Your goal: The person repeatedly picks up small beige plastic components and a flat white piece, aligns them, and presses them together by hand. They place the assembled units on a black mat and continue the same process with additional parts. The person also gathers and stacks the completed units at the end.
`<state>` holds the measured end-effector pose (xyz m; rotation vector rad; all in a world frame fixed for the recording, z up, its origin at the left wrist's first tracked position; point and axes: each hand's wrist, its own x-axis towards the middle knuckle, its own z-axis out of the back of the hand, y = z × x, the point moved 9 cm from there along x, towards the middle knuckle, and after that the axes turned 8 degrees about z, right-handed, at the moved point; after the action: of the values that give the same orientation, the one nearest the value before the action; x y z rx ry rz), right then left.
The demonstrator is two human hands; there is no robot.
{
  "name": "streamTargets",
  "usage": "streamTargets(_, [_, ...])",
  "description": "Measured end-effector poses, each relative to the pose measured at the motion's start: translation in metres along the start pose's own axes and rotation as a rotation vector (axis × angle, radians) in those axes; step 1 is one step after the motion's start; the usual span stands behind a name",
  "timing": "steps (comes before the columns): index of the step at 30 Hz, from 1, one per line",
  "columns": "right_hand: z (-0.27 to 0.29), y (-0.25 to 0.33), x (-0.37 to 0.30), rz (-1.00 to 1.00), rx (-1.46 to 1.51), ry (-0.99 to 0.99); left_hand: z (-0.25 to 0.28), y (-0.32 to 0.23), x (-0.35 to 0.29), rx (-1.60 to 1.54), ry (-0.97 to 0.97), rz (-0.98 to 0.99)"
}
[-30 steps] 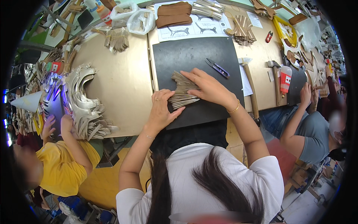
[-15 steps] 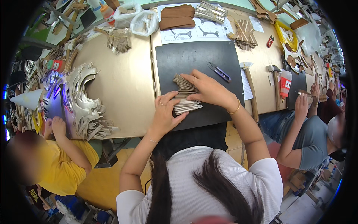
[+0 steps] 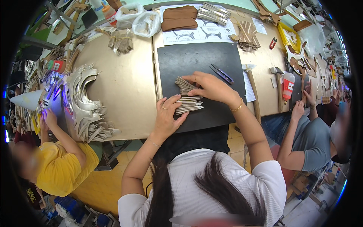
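Note:
Two stacks of thin grey-brown strips lie side by side on a black mat. My left hand is closed round the left end of the near stack, thumb on the near side and fingers on the far side. The far stack is fanned out under my right hand. Its fingers curl over the far edge, and the thumb presses in where the stacks meet. Part of the strips is hidden by my fingers. Purple-handled thread snips rest beyond my right hand.
Curved pale parts are heaped at the left. To the right lie a hammer and a red-labelled bottle. Brown pieces and bundled strips sit on printed sheets at the back. Co-workers sit on both sides.
My right thumb has shifted slightly away from me; more strips now show in the near stack and fewer in the far one. The co-worker on the right has lowered their hands.

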<state>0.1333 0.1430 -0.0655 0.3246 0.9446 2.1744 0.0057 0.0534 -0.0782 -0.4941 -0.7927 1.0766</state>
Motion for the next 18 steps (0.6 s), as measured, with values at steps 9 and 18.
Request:
streamTargets(9, [-0.003,0.015,-0.003,0.090,-0.144,-0.065,-0.006,-0.004,0.007,0.047,0.052,0.047])
streamTargets(18, [0.020,-0.010,-0.032,-0.104,-0.129,-0.282,0.004,0.006,0.010,0.199,0.069,0.120])
